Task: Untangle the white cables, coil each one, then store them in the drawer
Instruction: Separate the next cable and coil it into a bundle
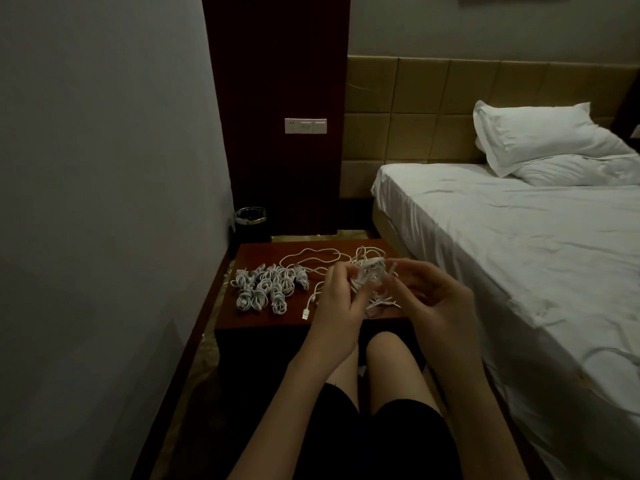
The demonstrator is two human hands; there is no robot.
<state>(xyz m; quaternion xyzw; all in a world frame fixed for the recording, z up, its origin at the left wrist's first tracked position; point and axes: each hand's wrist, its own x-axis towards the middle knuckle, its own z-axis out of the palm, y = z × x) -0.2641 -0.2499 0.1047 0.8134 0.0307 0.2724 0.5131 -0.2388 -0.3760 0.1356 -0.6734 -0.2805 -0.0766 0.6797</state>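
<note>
A tangle of white cables [372,271] hangs between my hands above the right half of the dark red nightstand [287,315]. My left hand [337,299] grips the tangle's left side with curled fingers. My right hand [433,294] pinches strands on its right side. Several coiled white cables [266,287] lie in a cluster on the nightstand's left half. One loose cable [311,256] loops across the top, and its USB plug [305,314] lies near the front edge. The drawer front is in shadow below the top.
A grey wall runs along the left. A small black bin [250,221] stands behind the nightstand by a dark wood panel with a switch plate [305,126]. A bed [519,237] with white sheets and a pillow fills the right. My knees [377,358] are below the nightstand.
</note>
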